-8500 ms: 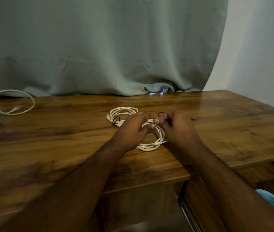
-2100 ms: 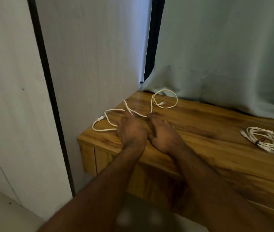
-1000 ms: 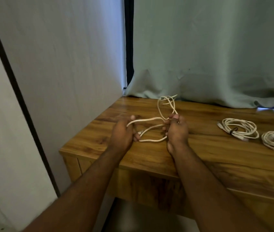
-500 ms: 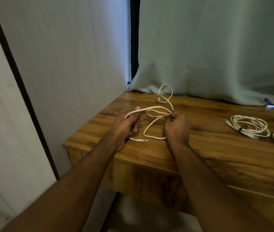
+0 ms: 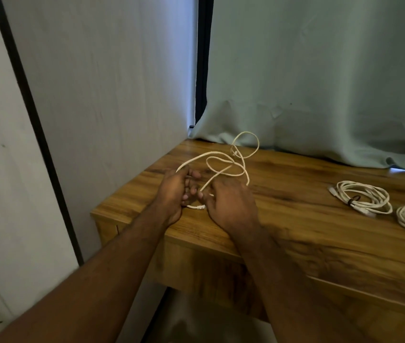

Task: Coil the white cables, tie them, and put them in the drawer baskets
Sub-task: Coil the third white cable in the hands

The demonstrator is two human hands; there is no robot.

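Moved: right hand (image 5: 230,206) now closer to left hand (image 5: 175,194)
Hands: both closed on loose white cable (image 5: 223,164)
Table (image 5: 308,243): two tied coils (image 5: 362,200) at right

At the tabletop's (image 5: 295,233) left end, both hands (image 5: 174,191) meet over a loose cable (image 5: 223,164) near the back-left corner; two coiled cables (image 5: 362,200) lie toward the right edge, curtain (image 5: 320,82) behind.
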